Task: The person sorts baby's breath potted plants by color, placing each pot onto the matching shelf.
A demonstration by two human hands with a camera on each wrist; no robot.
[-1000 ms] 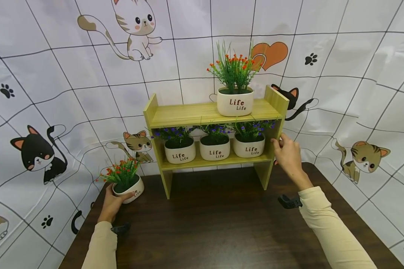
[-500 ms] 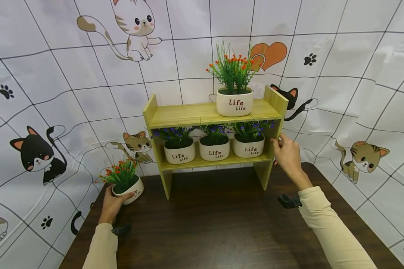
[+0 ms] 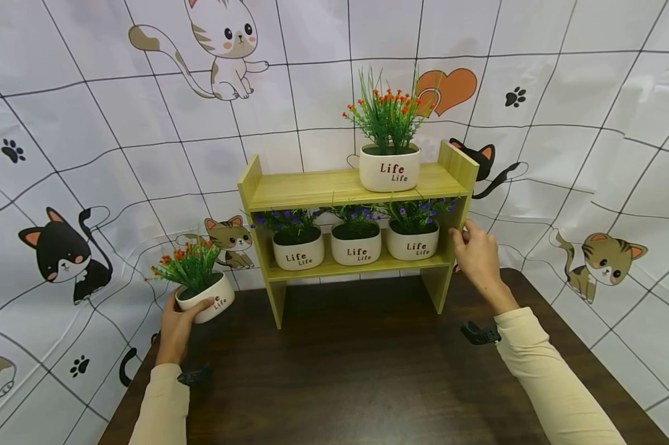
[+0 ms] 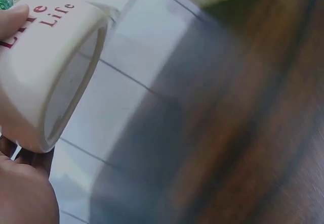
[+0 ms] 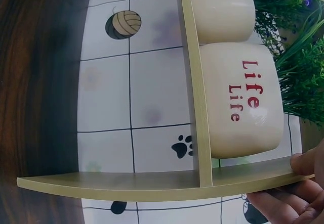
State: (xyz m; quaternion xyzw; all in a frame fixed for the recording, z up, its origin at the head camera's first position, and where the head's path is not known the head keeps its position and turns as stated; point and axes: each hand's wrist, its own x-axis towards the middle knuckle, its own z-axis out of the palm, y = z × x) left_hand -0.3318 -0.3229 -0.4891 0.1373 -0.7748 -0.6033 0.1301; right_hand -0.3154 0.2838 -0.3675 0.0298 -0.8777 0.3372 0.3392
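Note:
My left hand (image 3: 175, 327) grips a white oval flowerpot (image 3: 214, 301) with orange-red artificial flowers, thumb across its lettered front. The pot is tilted, and its underside (image 4: 76, 85) shows in the left wrist view, raised off the table. On the right, my right hand (image 3: 476, 256) pinches the side panel of a two-tier wooden shelf (image 3: 306, 187); its thumb (image 5: 304, 163) lies on the panel's inner face with the fingers outside. A matching pot with orange flowers (image 3: 390, 172) sits on the top board's right half. Below it, three pots with purple flowers, such as the middle one (image 3: 355, 250), stand in a row.
The shelf stands on a dark wooden table (image 3: 334, 371) near the back wall. A white sheet (image 3: 312, 93) printed with grid lines and cartoon cats hangs behind and along both sides. Black bands (image 3: 479, 334) are on both wrists.
My left hand has lifted the orange-flowered pot off the table, up and slightly left, tilting it. My right hand keeps its hold on the shelf's side panel.

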